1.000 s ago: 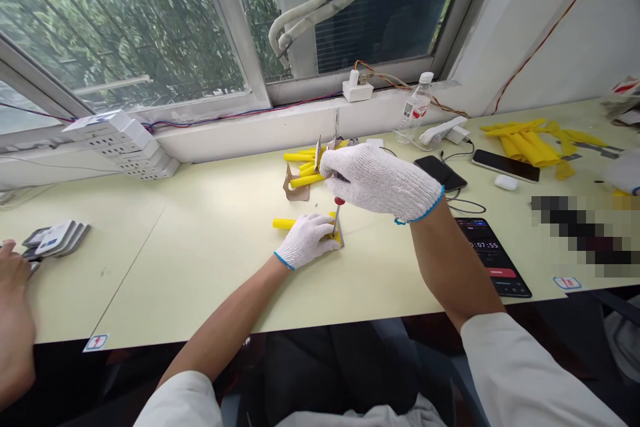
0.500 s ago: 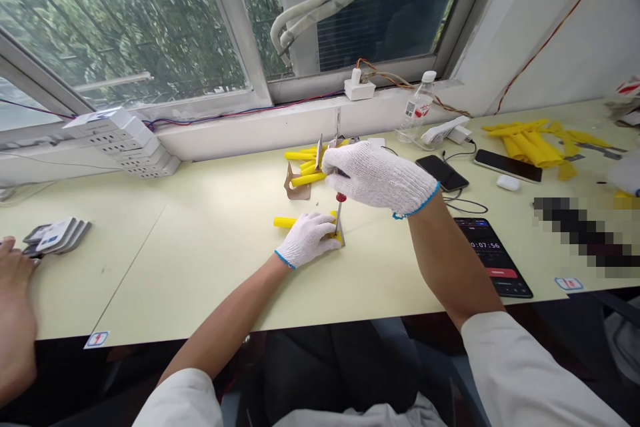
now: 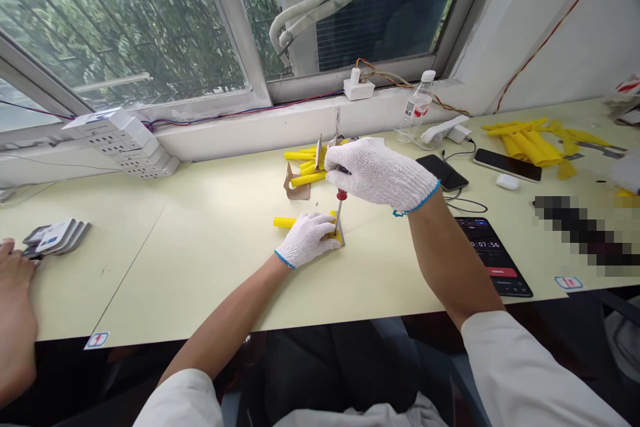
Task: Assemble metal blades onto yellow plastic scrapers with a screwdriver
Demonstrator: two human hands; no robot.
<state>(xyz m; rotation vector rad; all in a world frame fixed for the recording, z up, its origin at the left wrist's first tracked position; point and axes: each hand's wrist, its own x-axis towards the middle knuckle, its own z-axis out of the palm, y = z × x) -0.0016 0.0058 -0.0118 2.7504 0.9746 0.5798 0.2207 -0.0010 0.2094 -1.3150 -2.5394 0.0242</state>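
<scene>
My left hand (image 3: 309, 239), in a white glove with a blue cuff, presses round a yellow-handled piece (image 3: 284, 221) with a flat grey end on the table. Above it, my right hand (image 3: 377, 172), gloved too, is closed on a red-handled screwdriver (image 3: 341, 195). The screwdriver stands nearly upright, its shaft reaching down to the yellow part beside my left fingertips. The exact contact of its tip is too small to tell. Behind my hands lie several more yellow-handled pieces (image 3: 307, 180) with metal and brown parts, partly hidden by my right hand.
On the right are phones (image 3: 443, 172), a running timer phone (image 3: 493, 257), cables, a white earbud case (image 3: 508, 181), a bottle (image 3: 417, 107) and yellow pieces (image 3: 535, 143). Stacked white boxes (image 3: 125, 140) stand back left. Another person's arm (image 3: 17, 320) rests at the left edge.
My right hand has shifted very slightly on the screwdriver handle, its fingers turned a little. My left hand and the yellow piece have stayed in place.
</scene>
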